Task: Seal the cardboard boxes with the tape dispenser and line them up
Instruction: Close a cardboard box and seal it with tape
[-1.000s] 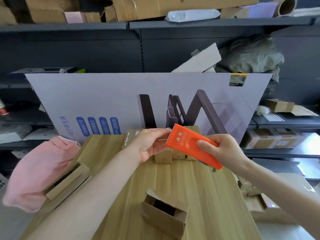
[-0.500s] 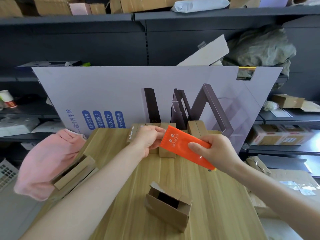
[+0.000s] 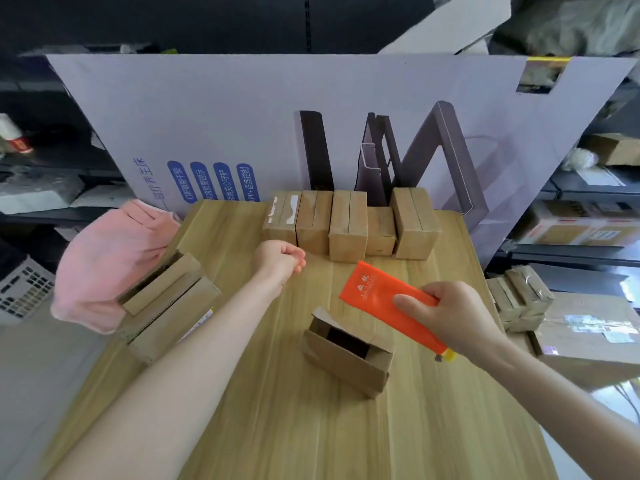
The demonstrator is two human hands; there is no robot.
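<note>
Tape dispenser [image 3: 382, 303] in right hand [image 3: 457, 318] (left hand [image 3: 281, 259] fisted).

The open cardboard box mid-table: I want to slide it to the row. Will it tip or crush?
The open box probably feels light, its dark interior looking empty. It likely slides easily on the smooth table. Its unsealed flaps may buckle if squeezed.

Bare all the way up on both sides, wrist to elbow: smooth, slender forearms [image 3: 194, 344]. Left grip [image 3: 280, 259] bare, plain at fingers and wrist. Right grip [image 3: 450, 317] bare too, broader in shot. Anything worn higher up out of frame.
</note>
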